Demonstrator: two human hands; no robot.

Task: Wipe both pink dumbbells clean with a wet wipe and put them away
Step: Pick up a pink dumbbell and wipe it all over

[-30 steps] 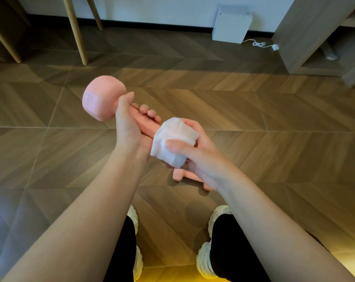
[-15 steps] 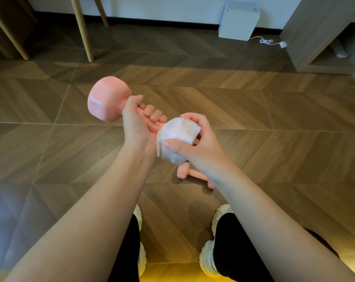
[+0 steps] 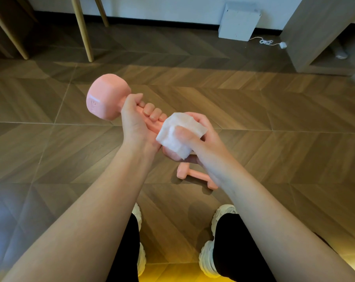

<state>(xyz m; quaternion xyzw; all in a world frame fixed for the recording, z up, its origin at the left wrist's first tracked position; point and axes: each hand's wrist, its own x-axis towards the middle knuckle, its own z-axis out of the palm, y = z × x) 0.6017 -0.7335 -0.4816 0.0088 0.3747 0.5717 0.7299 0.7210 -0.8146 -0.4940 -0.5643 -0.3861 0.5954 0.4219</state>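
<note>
My left hand (image 3: 136,123) grips the handle of a pink dumbbell (image 3: 106,96), held in the air with one head pointing up and left. My right hand (image 3: 201,139) presses a white wet wipe (image 3: 176,135) around the dumbbell's lower right head, which the wipe and fingers mostly hide. A second pink dumbbell (image 3: 189,175) lies on the wooden floor just below my hands, partly covered by my right wrist.
My two white shoes (image 3: 208,255) stand on the herringbone wood floor (image 3: 274,139). Wooden furniture legs (image 3: 81,29) rise at the back left. A white box (image 3: 238,22) with a cable leans on the wall, and a grey shelf unit (image 3: 319,37) stands at the back right.
My right hand has slid the wipe from the handle down over the lower head of the held dumbbell. The view has shifted slightly, so the floor dumbbell shows more.
</note>
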